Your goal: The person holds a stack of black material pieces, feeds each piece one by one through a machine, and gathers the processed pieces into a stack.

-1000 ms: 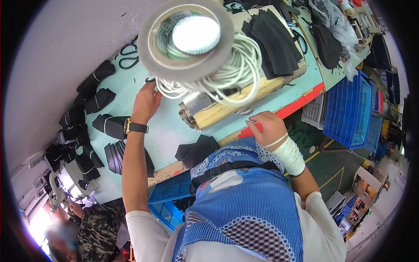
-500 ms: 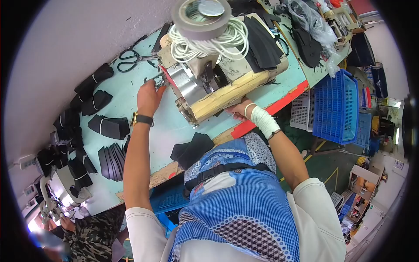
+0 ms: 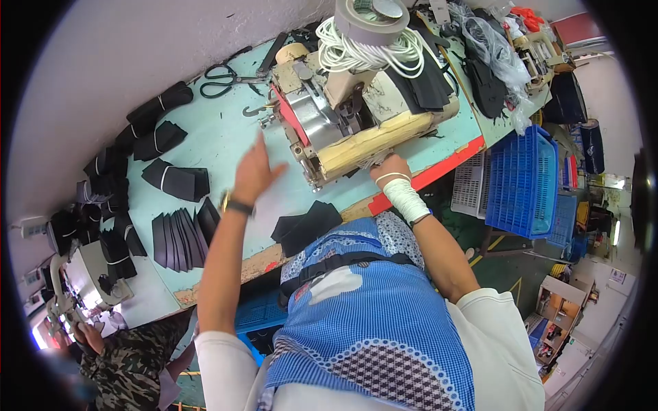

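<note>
A cream-coloured bench machine (image 3: 307, 118), with a shiny metal guard and a padded yellowish front bar (image 3: 380, 144), stands on the table. My left hand (image 3: 255, 171) is open below its left end, thumb and fingers apart, holding nothing. Just above that hand a small metal knob (image 3: 266, 121) sticks out of the machine. My right hand (image 3: 392, 168), with white wrapping at the wrist, is curled against the lower edge of the front bar. Its fingertips are hidden, and whatever they grip cannot be made out. Black cut pieces (image 3: 307, 227) lie near the table's front edge.
Tied black bundles (image 3: 175, 179) and a fanned stack (image 3: 179, 240) lie at left. Scissors (image 3: 223, 81) rest behind. A tape roll (image 3: 370, 20) and white cord (image 3: 343, 51) top the machine. Blue crates (image 3: 521, 181) stand at right; another person (image 3: 137, 359) is lower left.
My left hand has come off the knob at the machine's left end, moved down and opened. My right hand has turned and curled at the front bar. The view has shifted slightly.
</note>
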The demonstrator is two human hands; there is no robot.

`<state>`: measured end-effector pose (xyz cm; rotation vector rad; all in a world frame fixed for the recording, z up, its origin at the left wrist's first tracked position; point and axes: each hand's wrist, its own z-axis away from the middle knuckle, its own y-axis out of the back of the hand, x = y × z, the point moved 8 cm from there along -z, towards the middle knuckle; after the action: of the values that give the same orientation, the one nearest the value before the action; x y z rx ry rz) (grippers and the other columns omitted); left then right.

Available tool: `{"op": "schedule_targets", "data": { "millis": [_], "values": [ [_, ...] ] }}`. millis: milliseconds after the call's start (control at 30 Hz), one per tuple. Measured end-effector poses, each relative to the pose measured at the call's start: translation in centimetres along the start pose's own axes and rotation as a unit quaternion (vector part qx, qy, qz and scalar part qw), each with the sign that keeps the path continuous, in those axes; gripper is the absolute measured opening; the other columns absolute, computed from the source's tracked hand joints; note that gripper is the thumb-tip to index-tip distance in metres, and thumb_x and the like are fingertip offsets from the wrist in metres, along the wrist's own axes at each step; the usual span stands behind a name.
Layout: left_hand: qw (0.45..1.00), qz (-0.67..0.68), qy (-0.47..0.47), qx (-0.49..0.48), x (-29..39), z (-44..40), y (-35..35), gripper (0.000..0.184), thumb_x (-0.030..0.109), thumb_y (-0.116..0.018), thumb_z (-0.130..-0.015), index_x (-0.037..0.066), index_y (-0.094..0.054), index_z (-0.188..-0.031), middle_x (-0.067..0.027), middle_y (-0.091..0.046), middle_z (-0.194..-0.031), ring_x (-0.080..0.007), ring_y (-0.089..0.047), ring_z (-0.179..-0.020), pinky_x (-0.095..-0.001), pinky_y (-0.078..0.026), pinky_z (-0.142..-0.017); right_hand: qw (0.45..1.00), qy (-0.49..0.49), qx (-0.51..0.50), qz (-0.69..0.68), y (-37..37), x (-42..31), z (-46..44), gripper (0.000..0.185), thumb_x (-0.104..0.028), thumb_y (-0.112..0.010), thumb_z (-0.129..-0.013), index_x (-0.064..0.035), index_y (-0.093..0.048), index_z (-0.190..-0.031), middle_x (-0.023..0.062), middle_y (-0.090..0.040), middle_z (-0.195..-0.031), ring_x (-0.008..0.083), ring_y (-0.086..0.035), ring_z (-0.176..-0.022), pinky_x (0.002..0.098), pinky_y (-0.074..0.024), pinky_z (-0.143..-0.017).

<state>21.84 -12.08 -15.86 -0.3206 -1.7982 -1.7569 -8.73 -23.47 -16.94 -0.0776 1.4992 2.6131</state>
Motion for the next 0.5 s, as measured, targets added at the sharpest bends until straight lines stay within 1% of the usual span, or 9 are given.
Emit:
{"op": "schedule_targets", "data": {
  "millis": [33, 67, 133, 233, 333, 367, 433, 467, 500],
  "values": [
    [0.996, 0.035, -0.079, -0.005, 1.1, 3.4, -1.3, 0.061, 0.036, -0.074, -0.078, -0.006, -0.057, -0.119, -0.0237, -0.063, -0.102, -0.0397, -0.059, -0.095, -0.0471, -0.048, -0.081, 1.000, 0.004, 0.002, 0.004, 0.0, 0.0, -0.1, 0.036, -0.032, -0.072, -0.073, -0.0016, -0.071, -0.093, 0.0237, -0.069, -0.097, 0.0386, -0.067, -0.095, 0.0431, -0.0537, -0.086],
    [0.989, 0.097, -0.064, -0.091, 2.4, 6.6, -2.8, 0.053, 0.036, -0.072, -0.080, -0.002, -0.063, -0.116, -0.0237, -0.062, -0.107, -0.0388, -0.058, -0.096, -0.0464, -0.046, -0.086, 1.000, 0.001, 0.000, -0.002, 0.0, -0.1, -0.1, 0.036, -0.032, -0.072, -0.073, -0.0016, -0.071, -0.093, 0.0237, -0.069, -0.097, 0.0386, -0.067, -0.095, 0.0431, -0.0537, -0.086],
    [0.967, 0.134, -0.028, -0.216, 5.2, 11.8, -4.5, 0.034, 0.023, -0.071, -0.084, 0.001, -0.068, -0.110, -0.0209, -0.062, -0.106, -0.0362, -0.056, -0.103, -0.0414, -0.044, -0.092, 1.000, 0.025, -0.001, 0.012, 0.3, -0.4, 0.3, 0.036, -0.033, -0.072, -0.072, -0.0027, -0.071, -0.092, 0.0230, -0.069, -0.095, 0.0388, -0.067, -0.093, 0.0434, -0.0538, -0.085],
    [0.970, 0.172, 0.073, -0.154, 5.6, 14.5, -4.1, 0.026, 0.015, -0.067, -0.085, 0.004, -0.069, -0.109, -0.0189, -0.062, -0.101, -0.0348, -0.054, -0.101, -0.0417, -0.043, -0.091, 1.000, 0.027, -0.004, 0.010, -0.4, 0.0, -0.1, 0.036, -0.033, -0.072, -0.073, -0.0028, -0.071, -0.092, 0.0225, -0.069, -0.095, 0.0389, -0.067, -0.092, 0.0435, -0.0537, -0.085],
    [0.993, 0.082, 0.008, -0.084, 8.3, 14.4, -1.1, 0.026, 0.009, -0.067, -0.084, 0.003, -0.069, -0.109, -0.0168, -0.062, -0.094, -0.0341, -0.053, -0.101, -0.0410, -0.043, -0.091, 0.993, 0.100, -0.025, -0.055, -2.4, 0.4, -1.7, 0.040, -0.034, -0.071, -0.074, -0.0016, -0.070, -0.097, 0.0261, -0.067, -0.097, 0.0412, -0.066, -0.090, 0.0469, -0.0529, -0.084],
    [0.993, 0.078, 0.008, -0.087, 9.1, 14.2, -0.5, 0.026, 0.009, -0.067, -0.084, 0.003, -0.069, -0.109, -0.0168, -0.062, -0.094, -0.0341, -0.053, -0.101, -0.0410, -0.043, -0.091, 0.993, 0.099, -0.028, -0.059, -3.2, 1.0, -2.4, 0.040, -0.034, -0.071, -0.074, -0.0016, -0.070, -0.097, 0.0261, -0.067, -0.097, 0.0412, -0.066, -0.090, 0.0469, -0.0529, -0.084],
    [0.979, 0.071, 0.073, -0.174, 9.5, 14.2, -1.1, 0.029, 0.008, -0.069, -0.081, 0.004, -0.068, -0.110, -0.0161, -0.062, -0.098, -0.0315, -0.058, -0.097, -0.0394, -0.046, -0.088, 0.975, 0.212, -0.010, -0.072, -3.5, 0.0, -2.5, 0.044, -0.035, -0.074, -0.075, 0.0011, -0.068, -0.100, 0.0233, -0.069, -0.094, 0.0366, -0.069, -0.083, 0.0437, -0.0569, -0.076],
    [0.979, 0.068, 0.074, -0.176, 9.3, 14.3, -1.7, 0.029, 0.008, -0.069, -0.081, 0.004, -0.068, -0.110, -0.0161, -0.062, -0.098, -0.0315, -0.058, -0.097, -0.0394, -0.046, -0.088, 0.974, 0.212, -0.012, -0.076, -3.7, 0.6, -3.0, 0.044, -0.035, -0.074, -0.075, 0.0011, -0.068, -0.100, 0.0233, -0.069, -0.094, 0.0366, -0.069, -0.083, 0.0437, -0.0569, -0.076],
    [0.964, 0.175, 0.125, -0.156, 8.1, 15.0, -2.7, 0.028, 0.007, -0.069, -0.082, 0.005, -0.067, -0.110, -0.0150, -0.063, -0.099, -0.0302, -0.059, -0.097, -0.0376, -0.047, -0.086, 0.966, 0.185, -0.080, -0.161, -3.9, 1.1, -2.9, 0.051, -0.038, -0.076, -0.073, 0.0035, -0.067, -0.100, 0.0239, -0.069, -0.094, 0.0364, -0.069, -0.083, 0.0427, -0.0564, -0.076]
  ]
}}
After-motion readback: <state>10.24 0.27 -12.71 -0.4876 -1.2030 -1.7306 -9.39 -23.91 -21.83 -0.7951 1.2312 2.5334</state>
